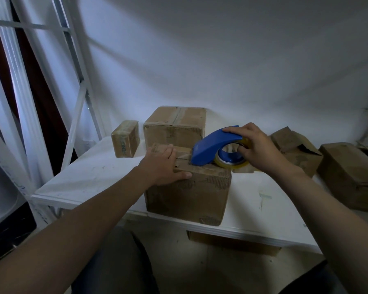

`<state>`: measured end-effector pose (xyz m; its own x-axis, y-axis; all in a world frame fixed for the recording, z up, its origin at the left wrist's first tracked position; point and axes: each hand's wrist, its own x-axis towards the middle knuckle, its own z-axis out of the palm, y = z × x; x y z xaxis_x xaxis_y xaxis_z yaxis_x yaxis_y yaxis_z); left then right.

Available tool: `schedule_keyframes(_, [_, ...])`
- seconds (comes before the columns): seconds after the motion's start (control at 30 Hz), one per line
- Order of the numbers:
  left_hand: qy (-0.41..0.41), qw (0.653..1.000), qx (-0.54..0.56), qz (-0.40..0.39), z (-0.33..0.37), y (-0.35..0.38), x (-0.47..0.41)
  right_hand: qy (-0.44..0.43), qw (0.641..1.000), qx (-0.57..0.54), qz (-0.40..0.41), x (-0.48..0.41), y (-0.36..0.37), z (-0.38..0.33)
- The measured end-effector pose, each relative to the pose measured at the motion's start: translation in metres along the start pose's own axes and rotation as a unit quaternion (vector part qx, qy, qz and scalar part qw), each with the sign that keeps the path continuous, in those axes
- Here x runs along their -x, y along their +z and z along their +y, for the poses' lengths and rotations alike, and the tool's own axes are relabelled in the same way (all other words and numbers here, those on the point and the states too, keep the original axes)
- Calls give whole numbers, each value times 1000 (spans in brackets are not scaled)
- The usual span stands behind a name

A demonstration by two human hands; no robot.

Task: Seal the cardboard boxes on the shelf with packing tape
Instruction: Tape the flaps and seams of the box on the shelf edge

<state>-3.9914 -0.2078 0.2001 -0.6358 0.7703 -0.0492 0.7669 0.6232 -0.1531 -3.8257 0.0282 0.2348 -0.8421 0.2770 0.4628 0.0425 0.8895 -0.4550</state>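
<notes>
- We have the nearest box (189, 196) at the front edge of the white shelf (94, 177).
- Our left hand (164, 166) lies flat on the left part of this box's top, fingers fairly straight, pressing down on the flaps, with the thumb along the front top edge.
- Our right hand (257, 149) is wrapped round the blue tape dispenser (210, 145), whose front end touches the box's top seam; the yellowish tape roll (232, 164) sits inside it.
- The two hands are apart, with the dispenser between them.
- To the right we see a crumpled box (295, 149) and a longer box (348, 177).
- Behind stand a large taped box (174, 126) and, to its left, a small box (125, 139), near the wall.
</notes>
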Motion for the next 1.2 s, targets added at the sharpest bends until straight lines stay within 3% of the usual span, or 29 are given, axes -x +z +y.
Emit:
schedule_keyframes(0.7, [-2,997,70,-26,8,-4,-3,-38,999,29,-1,4,-10,7])
schedule_keyframes(1.03, [-4,998,62,-11,5,3,-8,17,1000,14,19,25,-56,42])
schedule_keyframes(1.2, [-11,999,48,0,10,2,-5,17,1000,-18,14,39,-41,58])
